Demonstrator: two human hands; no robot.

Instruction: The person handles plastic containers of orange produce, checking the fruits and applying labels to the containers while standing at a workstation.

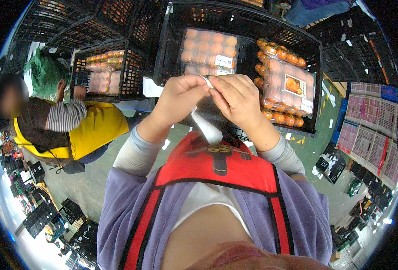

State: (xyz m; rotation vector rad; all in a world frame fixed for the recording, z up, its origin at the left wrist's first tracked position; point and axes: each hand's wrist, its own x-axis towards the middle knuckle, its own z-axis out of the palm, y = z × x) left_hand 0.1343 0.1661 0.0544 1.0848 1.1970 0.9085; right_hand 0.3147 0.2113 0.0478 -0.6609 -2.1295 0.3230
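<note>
Both hands meet in front of my chest, over the near side of a black plastic crate [318,84]. My left hand [180,98] pinches a white strip of label paper [206,127] between thumb and forefinger. Fingertips of my right hand [238,98] grip the same strip close beside them. Its lower length curls down against my red apron [216,168]. Inside the crate, a clear plastic pack of round orange fruit [209,47] lies beyond my left hand, bearing a white label. Stacked packs of orange fruit [285,84] fill the right side, the top one with a picture sticker.
At left, a co-worker in a yellow apron [96,128] stands by another crate of fruit packs [96,96]. Black crates [114,20] are stacked at far left. Pale crates [368,125] stand at right. Paper scraps [166,144] litter the green floor [135,123].
</note>
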